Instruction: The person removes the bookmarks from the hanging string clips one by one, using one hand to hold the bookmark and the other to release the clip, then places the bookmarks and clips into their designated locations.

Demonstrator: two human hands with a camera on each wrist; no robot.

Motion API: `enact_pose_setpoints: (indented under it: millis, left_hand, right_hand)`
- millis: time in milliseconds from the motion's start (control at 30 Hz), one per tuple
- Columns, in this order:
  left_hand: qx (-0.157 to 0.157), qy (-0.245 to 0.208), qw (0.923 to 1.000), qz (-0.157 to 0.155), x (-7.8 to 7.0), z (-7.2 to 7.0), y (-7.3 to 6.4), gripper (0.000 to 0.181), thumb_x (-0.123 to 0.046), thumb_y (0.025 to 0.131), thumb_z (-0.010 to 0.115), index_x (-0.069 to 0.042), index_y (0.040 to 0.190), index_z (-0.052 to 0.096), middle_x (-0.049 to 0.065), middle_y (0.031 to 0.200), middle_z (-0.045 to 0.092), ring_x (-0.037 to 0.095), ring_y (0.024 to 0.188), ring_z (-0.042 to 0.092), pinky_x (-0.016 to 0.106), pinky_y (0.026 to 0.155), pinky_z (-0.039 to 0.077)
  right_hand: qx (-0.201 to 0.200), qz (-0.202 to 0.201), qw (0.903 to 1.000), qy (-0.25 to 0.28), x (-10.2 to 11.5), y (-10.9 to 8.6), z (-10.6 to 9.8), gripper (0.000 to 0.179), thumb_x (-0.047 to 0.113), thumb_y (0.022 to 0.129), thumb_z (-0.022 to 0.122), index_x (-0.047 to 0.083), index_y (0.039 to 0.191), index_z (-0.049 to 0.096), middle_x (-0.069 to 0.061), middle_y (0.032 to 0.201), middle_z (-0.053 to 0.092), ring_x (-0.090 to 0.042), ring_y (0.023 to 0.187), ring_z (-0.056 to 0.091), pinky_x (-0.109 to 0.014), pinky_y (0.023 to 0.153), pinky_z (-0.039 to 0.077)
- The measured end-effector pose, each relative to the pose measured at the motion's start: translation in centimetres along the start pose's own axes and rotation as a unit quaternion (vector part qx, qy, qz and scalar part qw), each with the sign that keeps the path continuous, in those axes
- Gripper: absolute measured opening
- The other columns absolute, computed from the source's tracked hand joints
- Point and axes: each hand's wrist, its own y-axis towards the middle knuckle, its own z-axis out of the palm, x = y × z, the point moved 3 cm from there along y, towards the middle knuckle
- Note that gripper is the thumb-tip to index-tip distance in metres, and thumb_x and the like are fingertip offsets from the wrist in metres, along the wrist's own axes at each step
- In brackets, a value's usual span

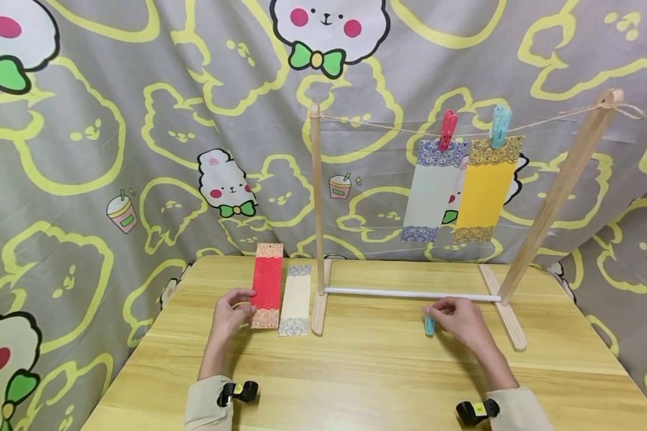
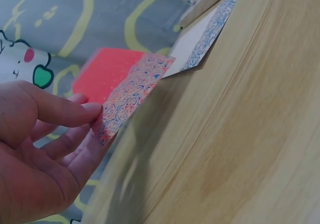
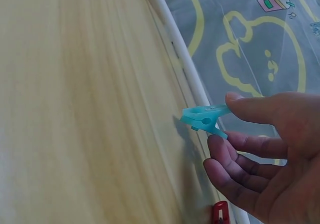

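Note:
My left hand (image 1: 229, 316) pinches the left edge of a red paper strip (image 1: 267, 281) with patterned ends. In the left wrist view the strip (image 2: 112, 72) is tilted, its near end raised off the table. Beside it lies a cream strip (image 1: 295, 293) with blue patterned ends. My right hand (image 1: 460, 320) holds a light blue clothespin (image 1: 429, 325) by its handles, between thumb and fingers. The right wrist view shows this clothespin (image 3: 202, 118) just above the wood, its jaw end facing away from the hand.
A wooden stand with a left post (image 1: 317, 197), a right post (image 1: 558, 191) and a white bar (image 1: 410, 293) carries a string (image 1: 377, 124). A red clothespin (image 1: 448, 129) holds a pale strip (image 1: 432, 191); a blue one (image 1: 500, 127) holds a yellow strip (image 1: 482, 194). Another red clothespin (image 3: 220, 212) lies near my right hand.

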Motion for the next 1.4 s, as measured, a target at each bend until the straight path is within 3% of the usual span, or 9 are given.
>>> enact_pose_setpoints:
  millis: [233, 567, 1033, 1400]
  left_hand:
    - [0.014, 0.007, 0.9998, -0.008, 0.0, 0.1, -0.1, 0.037, 0.022, 0.086, 0.057, 0.012, 0.121, 0.062, 0.028, 0.11, 0.064, 0.015, 0.071, 0.065, 0.027, 0.057, 0.057]
    - [0.008, -0.006, 0.9999, -0.014, 0.6, -0.5, 0.0, 0.04, 0.022, 0.084, 0.056, 0.014, 0.122, 0.061, 0.029, 0.108, 0.062, 0.015, 0.063, 0.059, 0.026, 0.05, 0.049]
    - [0.013, 0.024, 0.9989, -0.038, 1.1, -0.8, -0.1, 0.036, 0.021, 0.085, 0.058, 0.014, 0.121, 0.062, 0.03, 0.106, 0.061, 0.021, 0.064, 0.059, 0.03, 0.05, 0.05]
    - [0.004, 0.084, 0.9957, -0.04, 0.7, -0.5, -0.6, 0.034, 0.02, 0.085, 0.056, 0.012, 0.117, 0.064, 0.025, 0.1, 0.059, 0.021, 0.063, 0.055, 0.032, 0.05, 0.049]
  right_hand:
    - [-0.001, -0.002, 0.9997, -0.025, -0.2, 0.1, 0.5, 0.038, 0.039, 0.094, 0.075, 0.001, 0.094, 0.076, -0.002, 0.08, 0.068, -0.016, 0.07, 0.058, -0.032, 0.061, 0.049]
    - [-0.004, 0.011, 0.9992, -0.039, -0.3, -0.1, 1.1, 0.039, 0.04, 0.095, 0.074, 0.001, 0.094, 0.074, -0.003, 0.081, 0.067, -0.017, 0.072, 0.059, -0.035, 0.062, 0.05]
    - [-0.013, 0.011, 0.998, -0.06, -0.3, -0.1, 1.5, 0.034, 0.036, 0.095, 0.074, 0.002, 0.09, 0.072, -0.003, 0.078, 0.066, -0.019, 0.069, 0.058, -0.036, 0.062, 0.049]
    - [-0.015, 0.01, 0.9975, -0.068, -0.4, 0.2, 1.6, 0.034, 0.036, 0.094, 0.076, 0.003, 0.088, 0.072, -0.002, 0.076, 0.066, -0.018, 0.068, 0.057, -0.035, 0.062, 0.049]
